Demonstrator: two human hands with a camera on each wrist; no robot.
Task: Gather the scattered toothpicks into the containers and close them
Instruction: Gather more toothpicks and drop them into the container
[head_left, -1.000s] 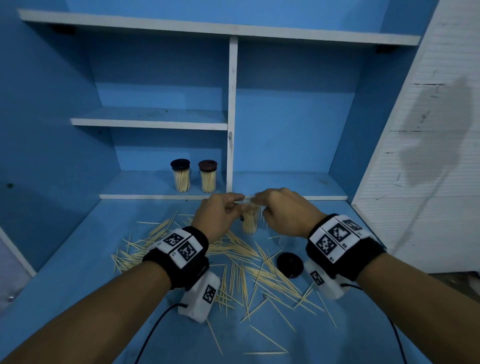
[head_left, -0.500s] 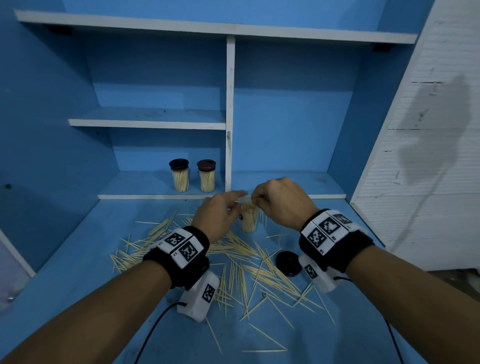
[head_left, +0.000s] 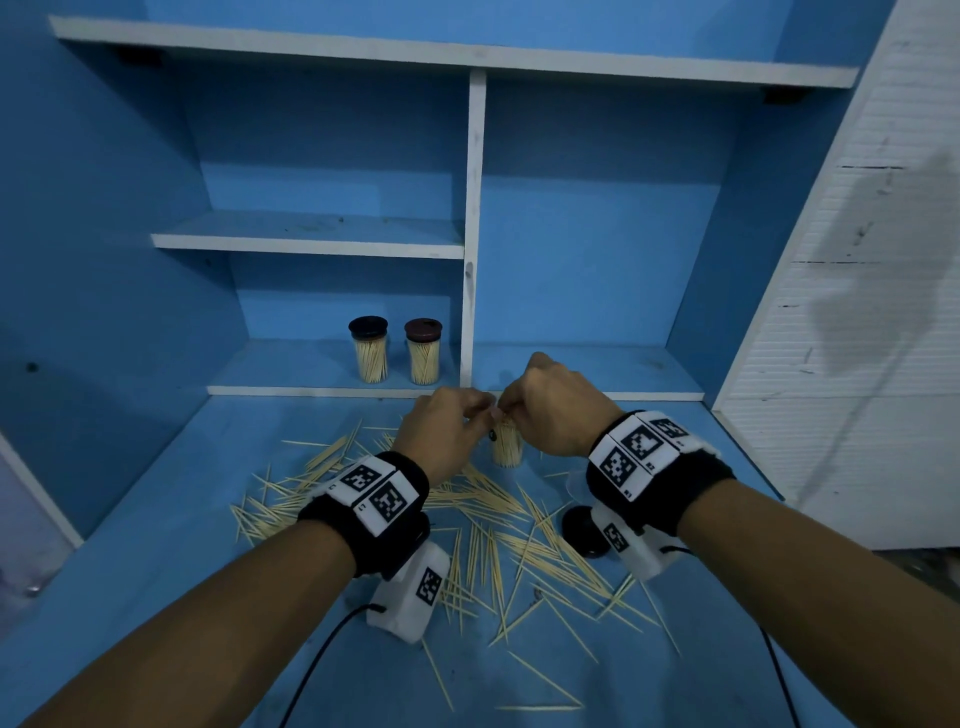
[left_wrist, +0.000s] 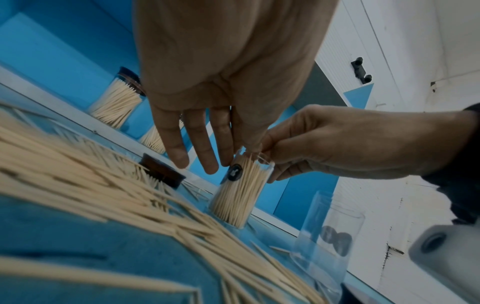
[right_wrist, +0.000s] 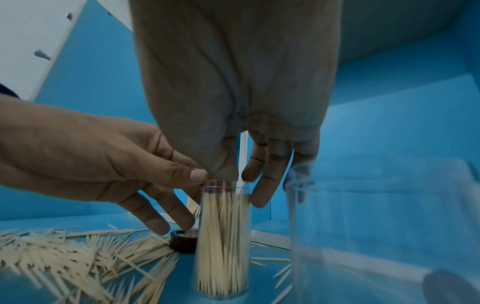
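Open toothpick container (head_left: 506, 447) upright beneath both hands, left hand (head_left: 441, 431) and right hand (head_left: 553, 405) fingertips pinching toothpicks at its mouth

1. Your forearms are bare, with no sleeves; each wrist carries a wide black band.
2. The left wristband (head_left: 363, 512) bears white square plates printed with black-and-white coded markers, side by side on its top.
3. The right wristband (head_left: 657, 467) carries the same kind of white plates, several in a row, each with a black pixel-pattern marker.
4. Under your left wrist hangs a white boxy camera housing (head_left: 410, 597) with its own small marker; a thin black cable (head_left: 311, 670) runs back from it.
5. A matching white housing (head_left: 631, 545) sits under your right wrist, also marked, with a black cable (head_left: 779, 675) trailing along that forearm.
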